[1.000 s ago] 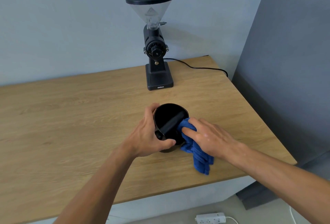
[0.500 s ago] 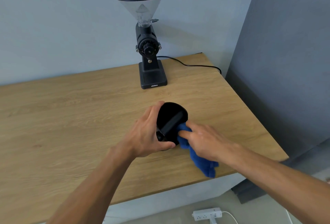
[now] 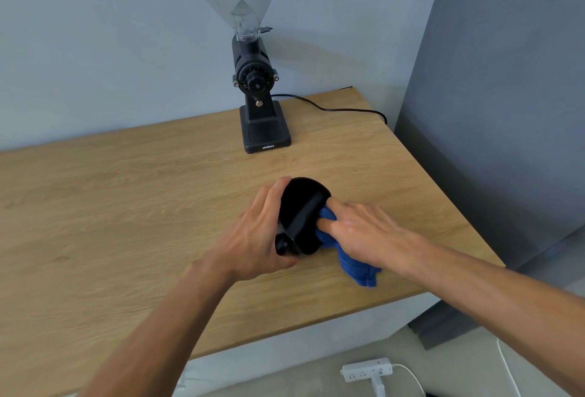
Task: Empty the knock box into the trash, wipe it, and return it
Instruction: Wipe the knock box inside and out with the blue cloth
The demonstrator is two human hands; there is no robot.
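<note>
Head view. Black knock box (image 3: 300, 207), tilted, on wooden surface (image 3: 126, 207) in front of black grinder (image 3: 258, 86); inside, crossbar and wad of blue cloth (image 3: 327, 218). Left hand (image 3: 256, 238) clamped round box wall, fingers extended over rim. Right hand (image 3: 357, 232) pressing cloth into box, fingers closed on it, cloth tail trailing onto surface.

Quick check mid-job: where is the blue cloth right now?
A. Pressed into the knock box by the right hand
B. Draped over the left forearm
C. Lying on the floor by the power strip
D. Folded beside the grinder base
A. The right hand pushes the blue cloth into the open mouth of the knock box, its tail trailing onto the table, while the left hand grips the box's side.
</note>
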